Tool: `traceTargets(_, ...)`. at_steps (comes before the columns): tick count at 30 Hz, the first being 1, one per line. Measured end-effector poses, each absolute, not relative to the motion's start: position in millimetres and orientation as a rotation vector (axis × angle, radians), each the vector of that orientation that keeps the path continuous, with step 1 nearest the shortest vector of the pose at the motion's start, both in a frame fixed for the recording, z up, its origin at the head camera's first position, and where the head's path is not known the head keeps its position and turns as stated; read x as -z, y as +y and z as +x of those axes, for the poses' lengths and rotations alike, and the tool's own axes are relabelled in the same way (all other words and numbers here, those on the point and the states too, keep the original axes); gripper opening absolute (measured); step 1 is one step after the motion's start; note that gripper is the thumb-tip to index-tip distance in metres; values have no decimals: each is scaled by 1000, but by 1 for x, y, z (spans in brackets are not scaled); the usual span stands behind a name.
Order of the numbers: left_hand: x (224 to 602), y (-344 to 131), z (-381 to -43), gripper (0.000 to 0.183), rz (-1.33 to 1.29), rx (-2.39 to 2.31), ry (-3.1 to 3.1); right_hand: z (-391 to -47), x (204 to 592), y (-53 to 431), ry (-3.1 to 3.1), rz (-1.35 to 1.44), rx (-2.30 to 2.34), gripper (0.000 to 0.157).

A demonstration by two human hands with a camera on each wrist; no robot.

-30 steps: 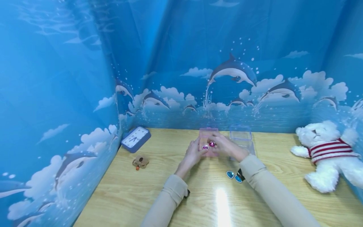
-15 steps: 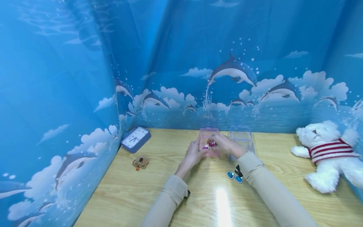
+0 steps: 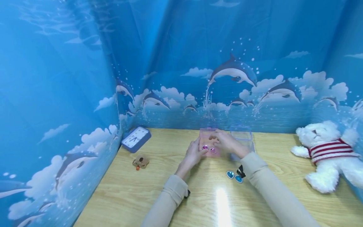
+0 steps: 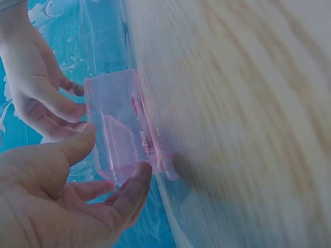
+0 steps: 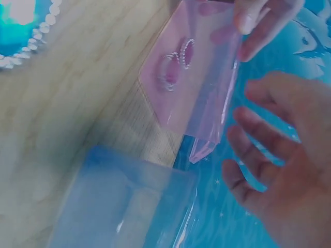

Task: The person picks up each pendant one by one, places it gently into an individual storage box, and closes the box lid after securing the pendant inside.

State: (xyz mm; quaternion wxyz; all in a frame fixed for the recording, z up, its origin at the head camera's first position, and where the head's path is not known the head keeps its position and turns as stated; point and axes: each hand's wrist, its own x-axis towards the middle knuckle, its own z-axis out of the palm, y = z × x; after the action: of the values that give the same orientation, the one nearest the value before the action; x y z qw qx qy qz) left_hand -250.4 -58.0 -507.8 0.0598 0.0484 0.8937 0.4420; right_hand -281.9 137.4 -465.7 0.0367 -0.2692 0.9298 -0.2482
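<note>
My left hand (image 3: pixel 193 153) grips the side of a clear pink plastic box (image 4: pixel 114 98), with thumb and fingers at its walls in the left wrist view. Two oval pink gems (image 3: pixel 205 147) with bead-like pale rims lie inside the box, side by side in the right wrist view. My right hand (image 5: pixel 289 150) is over the box's right side, fingers loosely bent and holding nothing. Just right of it stands a clear bluish plastic box (image 3: pixel 241 135), its lid raised. Two blue gems (image 3: pixel 230 174) lie on the table nearer me, beside my right wrist.
A blue clock (image 3: pixel 136 139) and a small brown toy animal (image 3: pixel 141 161) sit on the left of the wooden table (image 3: pixel 124 195). A white teddy bear (image 3: pixel 329 170) in a striped top lies at the right. A blue dolphin curtain (image 3: pixel 181 63) hangs behind.
My right hand has let go of the second pink gem, which now lies beside the first in the pink box. The hand has lifted slightly away; my left hand stays put.
</note>
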Motion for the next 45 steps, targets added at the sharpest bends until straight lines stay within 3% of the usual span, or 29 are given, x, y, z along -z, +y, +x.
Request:
traceTargets(11,508,-59,-249,83,144,-1322,2732,-242,468,174,2874,-515,1469,45)
traceTargets(24,507,-61,-249,80,178,-1265,2760,-207,481,210,3058,-75,1368,91)
traceTargets(39,500,-56,-245,81,172,-1240,2790,-203,505,229,2960,22,1357,96)
traceTargets(45,490,-45,-238,68,393,-1193,3032,-202,508,232,2890,56,1346,95)
